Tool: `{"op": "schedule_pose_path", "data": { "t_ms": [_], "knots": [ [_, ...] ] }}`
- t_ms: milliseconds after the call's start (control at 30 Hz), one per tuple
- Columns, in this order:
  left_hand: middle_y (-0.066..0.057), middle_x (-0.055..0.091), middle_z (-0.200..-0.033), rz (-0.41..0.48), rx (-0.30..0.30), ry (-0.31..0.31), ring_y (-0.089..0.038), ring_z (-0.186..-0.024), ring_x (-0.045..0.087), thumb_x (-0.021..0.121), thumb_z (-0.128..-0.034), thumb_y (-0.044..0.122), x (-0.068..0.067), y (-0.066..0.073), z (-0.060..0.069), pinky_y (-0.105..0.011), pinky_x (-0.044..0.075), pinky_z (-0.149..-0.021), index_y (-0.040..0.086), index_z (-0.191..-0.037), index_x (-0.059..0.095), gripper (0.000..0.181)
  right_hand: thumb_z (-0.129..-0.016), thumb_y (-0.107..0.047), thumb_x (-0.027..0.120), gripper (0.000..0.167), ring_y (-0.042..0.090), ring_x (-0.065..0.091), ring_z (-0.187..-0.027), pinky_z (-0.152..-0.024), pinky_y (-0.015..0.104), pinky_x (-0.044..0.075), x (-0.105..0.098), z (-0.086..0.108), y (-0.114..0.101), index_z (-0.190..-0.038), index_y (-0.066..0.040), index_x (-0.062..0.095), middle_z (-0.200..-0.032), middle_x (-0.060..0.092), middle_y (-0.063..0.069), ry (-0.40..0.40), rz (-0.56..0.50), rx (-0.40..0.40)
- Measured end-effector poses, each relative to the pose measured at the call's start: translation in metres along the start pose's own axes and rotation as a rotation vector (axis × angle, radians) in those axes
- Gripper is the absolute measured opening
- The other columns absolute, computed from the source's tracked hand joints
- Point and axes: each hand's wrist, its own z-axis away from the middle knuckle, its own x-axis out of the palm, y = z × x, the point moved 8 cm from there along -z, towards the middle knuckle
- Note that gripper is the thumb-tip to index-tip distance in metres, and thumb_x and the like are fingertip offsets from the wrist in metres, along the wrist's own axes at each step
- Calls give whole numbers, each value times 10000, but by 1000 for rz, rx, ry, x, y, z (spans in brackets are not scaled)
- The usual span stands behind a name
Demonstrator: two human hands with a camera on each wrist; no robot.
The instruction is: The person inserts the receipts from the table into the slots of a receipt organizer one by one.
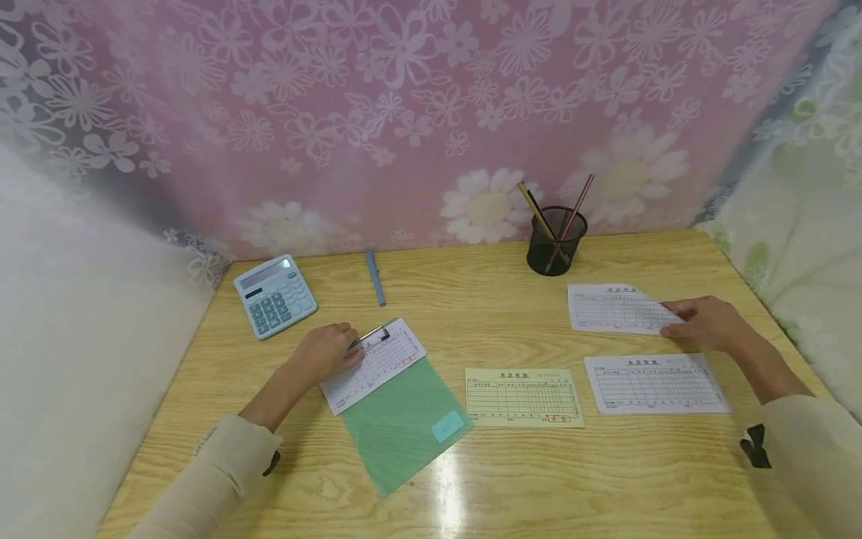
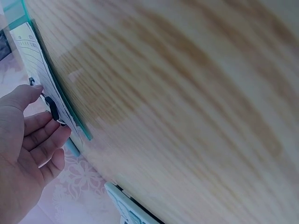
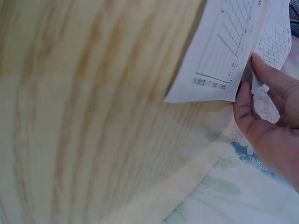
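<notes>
A translucent green clipboard [image 1: 402, 427] lies tilted on the table with a white printed slip [image 1: 380, 368] under its metal clip [image 1: 369, 336]. My left hand [image 1: 326, 352] is at the top end, thumb and curled fingers about the clip, as the left wrist view also shows. Over at the right, my right hand [image 1: 708, 323] pinches the right end of another white slip [image 1: 602, 308] between thumb and fingers, and that corner is bent upward. In the right wrist view this slip [image 3: 217, 56] folds at the pinch. Below it lies a flat white slip [image 1: 656, 385].
A yellow slip [image 1: 523, 397] with a red stamp lies between the clipboard and the white slips. At the back stand a blue calculator [image 1: 276, 297], a blue pen [image 1: 375, 278] lying flat, and a black mesh cup [image 1: 555, 243] with pencils. Patterned cloth borders the wooden table [image 1: 572, 479].
</notes>
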Motion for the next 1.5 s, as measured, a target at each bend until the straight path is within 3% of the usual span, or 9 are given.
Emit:
{"op": "schedule_pose_path", "data": {
  "t_ms": [333, 500, 567, 667, 833, 967, 1200, 1400, 1500],
  "knots": [
    [0, 567, -716, 3, 3, 6, -102, -592, 474, 667, -873, 295, -1, 0, -1, -273, 419, -543, 81, -822, 658, 220, -829, -462, 686, 930, 500, 541, -1039, -720, 391, 505, -2, 8, 0, -1410, 126, 262, -1213, 478, 432, -37, -127, 38],
    [-3, 579, -722, 0, -1, 0, -99, -597, 489, 667, -873, 301, 0, 0, -1, -269, 431, -549, 77, -829, 663, 228, -845, -443, 676, 998, 528, 514, -1093, -801, 493, 477, -5, 7, 0, -1413, 177, 138, -1260, 432, 445, -15, -146, 59],
    [-3, 582, -723, -4, -3, 0, -98, -596, 493, 672, -869, 307, 0, 0, -1, -268, 434, -549, 79, -826, 662, 232, -865, -401, 666, 989, 440, 610, -1025, -832, 484, 470, -5, 5, 0, -1411, 190, 91, -1235, 484, 413, -9, -165, 58],
    [0, 582, -724, -9, -2, 3, -98, -596, 494, 672, -868, 310, 0, 0, -1, -270, 436, -550, 84, -821, 661, 231, -906, -332, 628, 947, 225, 705, -841, -766, 281, 491, -3, 3, 0, -1416, 186, 21, -1047, 655, 300, -15, -224, 59],
    [-2, 579, -722, -18, 10, 1, -99, -595, 489, 665, -873, 310, 1, 0, -2, -271, 428, -548, 85, -813, 655, 233, -982, -217, 506, 695, 48, 678, -696, -636, 170, 510, 2, 1, -1, -1406, 198, 145, -832, 702, 16, -33, -369, 65],
    [-2, 584, -731, -13, 0, -8, -101, -601, 497, 660, -877, 311, 4, -1, -2, -272, 437, -558, 87, -814, 657, 233, -1015, -166, 402, 514, 24, 672, -723, -689, 220, 550, 4, 2, -4, -1325, 226, 281, -847, 707, 46, -36, -428, 48],
    [-3, 589, -739, -12, 4, -3, -104, -607, 506, 662, -876, 307, 3, -1, -1, -273, 443, -561, 89, -813, 655, 227, -1042, -216, 275, 551, 4, 659, -773, -711, 232, 545, 4, 4, -9, -1362, 230, 229, -903, 717, 57, -83, -490, 40],
    [-4, 575, -722, -15, 10, 0, -105, -597, 486, 666, -873, 308, 0, 0, 0, -271, 423, -546, 89, -795, 638, 234, -1034, -249, 338, 563, 15, 667, -842, -784, 265, 551, -4, 14, -16, -1368, 191, 233, -908, 668, -103, -112, -626, 55],
    [-4, 571, -723, -14, 4, -4, -108, -600, 484, 666, -874, 308, 0, 0, 0, -275, 422, -552, 88, -795, 637, 236, -1016, -233, 412, 449, 33, 677, -867, -794, 257, 549, -8, 19, -23, -1312, 99, 348, -899, 664, -118, -136, -769, 33]
  ]
}}
